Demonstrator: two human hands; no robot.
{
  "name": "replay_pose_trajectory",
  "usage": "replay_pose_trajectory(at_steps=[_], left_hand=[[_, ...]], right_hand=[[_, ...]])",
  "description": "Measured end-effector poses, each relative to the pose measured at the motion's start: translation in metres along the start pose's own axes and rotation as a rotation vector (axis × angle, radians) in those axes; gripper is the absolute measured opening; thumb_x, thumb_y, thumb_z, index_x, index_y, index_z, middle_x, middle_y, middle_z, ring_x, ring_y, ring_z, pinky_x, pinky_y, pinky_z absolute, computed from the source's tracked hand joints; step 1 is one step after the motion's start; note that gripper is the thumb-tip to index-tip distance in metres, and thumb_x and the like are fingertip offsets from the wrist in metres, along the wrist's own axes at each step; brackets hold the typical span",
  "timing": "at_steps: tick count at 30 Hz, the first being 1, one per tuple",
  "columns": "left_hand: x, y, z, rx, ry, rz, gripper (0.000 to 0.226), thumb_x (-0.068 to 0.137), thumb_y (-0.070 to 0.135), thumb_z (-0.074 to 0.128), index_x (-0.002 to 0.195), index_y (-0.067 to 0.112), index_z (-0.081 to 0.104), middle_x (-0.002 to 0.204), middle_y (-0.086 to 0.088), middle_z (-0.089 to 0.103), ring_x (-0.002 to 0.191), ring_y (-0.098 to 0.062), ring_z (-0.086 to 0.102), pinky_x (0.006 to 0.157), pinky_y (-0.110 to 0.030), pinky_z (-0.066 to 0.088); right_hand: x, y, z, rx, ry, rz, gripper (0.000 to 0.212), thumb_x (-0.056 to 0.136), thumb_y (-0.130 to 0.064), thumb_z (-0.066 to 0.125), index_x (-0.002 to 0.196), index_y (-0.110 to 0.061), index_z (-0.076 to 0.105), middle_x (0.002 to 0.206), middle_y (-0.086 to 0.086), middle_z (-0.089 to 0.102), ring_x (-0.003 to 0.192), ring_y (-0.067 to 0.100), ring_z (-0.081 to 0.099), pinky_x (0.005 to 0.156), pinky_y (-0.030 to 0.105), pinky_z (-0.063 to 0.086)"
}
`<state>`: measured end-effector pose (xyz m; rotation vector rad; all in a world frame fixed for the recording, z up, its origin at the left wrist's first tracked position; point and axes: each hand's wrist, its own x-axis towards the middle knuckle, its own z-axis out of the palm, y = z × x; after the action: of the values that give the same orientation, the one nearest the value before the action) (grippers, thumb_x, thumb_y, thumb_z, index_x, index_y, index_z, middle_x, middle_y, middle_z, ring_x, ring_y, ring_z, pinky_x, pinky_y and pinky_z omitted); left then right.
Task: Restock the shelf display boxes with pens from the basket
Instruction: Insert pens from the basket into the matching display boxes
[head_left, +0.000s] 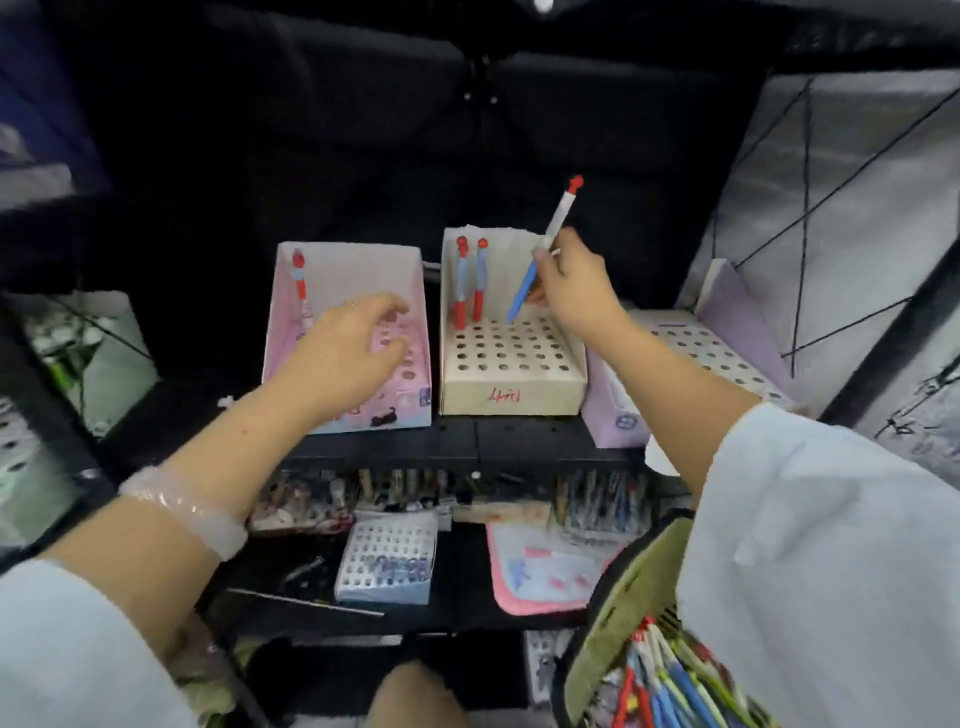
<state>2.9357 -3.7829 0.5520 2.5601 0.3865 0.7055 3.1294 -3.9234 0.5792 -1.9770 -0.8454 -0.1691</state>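
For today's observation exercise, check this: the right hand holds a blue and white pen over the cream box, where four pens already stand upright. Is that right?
Not quite. The head view shows two pens standing upright in the cream box, not four. The rest holds: the right hand pinches a blue and white pen over that box.

Three display boxes (511, 358) on the shelf — four pens (470, 283) upright or held — two hands (343, 358).

One head-worn wide-angle view looks forward and down, close over the somewhat blurred shelf (467, 447).
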Motion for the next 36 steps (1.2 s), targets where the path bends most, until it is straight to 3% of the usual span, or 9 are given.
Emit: replay_pose_trajectory(at_steps=[3,7,11,14,19,26,31,34,36], left_hand=[[-0.028,0.011,-0.007,0.029,0.024,-0.024,0.037,0.093,0.017,0.051,0.130,0.013,0.049,0.130,-0.007,0.055,0.120,-0.020,0.049,0.092,-0.023,0.032],[-0.047,0.014,-0.009,0.015,0.043,-0.076,0.037,0.093,0.019,0.051,0.130,0.015,0.049,0.130,-0.006,0.055,0.112,-0.017,0.053,0.090,-0.022,0.034],[-0.045,0.009,0.002,-0.045,0.050,-0.102,0.036,0.093,0.017,0.050,0.129,0.017,0.050,0.129,-0.003,0.055,0.109,-0.008,0.047,0.092,-0.020,0.034],[-0.034,0.002,0.014,-0.035,0.047,-0.089,0.037,0.093,0.018,0.049,0.130,0.017,0.049,0.130,0.000,0.054,0.104,-0.004,0.045,0.090,-0.019,0.034],[-0.009,-0.006,0.029,-0.064,0.067,-0.051,0.035,0.092,0.017,0.051,0.128,0.019,0.052,0.127,0.003,0.056,0.104,-0.001,0.043,0.089,-0.018,0.031],[0.007,-0.015,0.042,-0.093,0.042,-0.047,0.033,0.094,0.022,0.049,0.126,0.026,0.052,0.126,0.009,0.054,0.103,-0.003,0.047,0.081,-0.015,0.030],[0.010,-0.019,0.042,-0.129,0.034,-0.050,0.034,0.093,0.024,0.049,0.127,0.028,0.050,0.127,0.010,0.054,0.106,-0.003,0.045,0.086,-0.018,0.030],[0.009,-0.018,0.044,-0.116,0.047,-0.045,0.034,0.094,0.025,0.049,0.128,0.028,0.050,0.128,0.011,0.053,0.107,-0.002,0.044,0.087,-0.020,0.031],[0.008,-0.016,0.045,-0.090,0.060,-0.037,0.034,0.094,0.025,0.048,0.128,0.027,0.050,0.129,0.011,0.053,0.109,-0.004,0.045,0.086,-0.022,0.032]], right_hand=[[-0.001,-0.005,-0.007,0.007,0.006,0.006,0.024,0.100,-0.022,0.038,0.110,-0.002,0.046,0.103,0.021,0.062,0.088,0.033,0.065,0.081,0.048,0.054],[0.000,-0.008,-0.002,-0.166,-0.007,-0.006,0.029,0.100,-0.027,0.035,0.113,-0.003,0.044,0.104,0.017,0.059,0.092,0.034,0.062,0.082,0.049,0.051],[0.004,0.004,0.014,-0.223,0.021,-0.020,0.026,0.101,-0.027,0.034,0.111,-0.007,0.045,0.077,-0.004,0.045,0.082,0.025,0.060,0.072,0.040,0.051],[0.018,0.012,0.024,-0.175,0.015,0.017,0.028,0.101,-0.027,0.032,0.116,-0.007,0.046,0.075,-0.003,0.049,0.073,0.019,0.059,0.066,0.036,0.050],[0.040,0.029,0.041,-0.305,-0.078,0.026,0.024,0.101,-0.030,0.029,0.108,-0.011,0.043,0.067,-0.002,0.046,0.057,0.011,0.044,0.049,0.029,0.034],[0.059,0.037,0.047,-0.343,-0.094,-0.003,0.018,0.101,-0.033,0.027,0.097,-0.017,0.036,0.068,-0.003,0.048,0.059,0.011,0.047,0.049,0.027,0.026],[0.063,0.040,0.051,-0.337,-0.082,0.025,0.018,0.101,-0.032,0.026,0.101,-0.017,0.037,0.068,-0.003,0.047,0.057,0.010,0.046,0.047,0.026,0.026],[0.062,0.041,0.054,-0.386,-0.164,0.010,0.021,0.101,-0.031,0.027,0.105,-0.014,0.039,0.073,0.000,0.051,0.060,0.013,0.050,0.049,0.027,0.033],[0.057,0.046,0.060,-0.438,-0.258,0.003,0.024,0.101,-0.028,0.031,0.113,-0.010,0.042,0.088,0.004,0.057,0.073,0.018,0.055,0.061,0.029,0.042]])
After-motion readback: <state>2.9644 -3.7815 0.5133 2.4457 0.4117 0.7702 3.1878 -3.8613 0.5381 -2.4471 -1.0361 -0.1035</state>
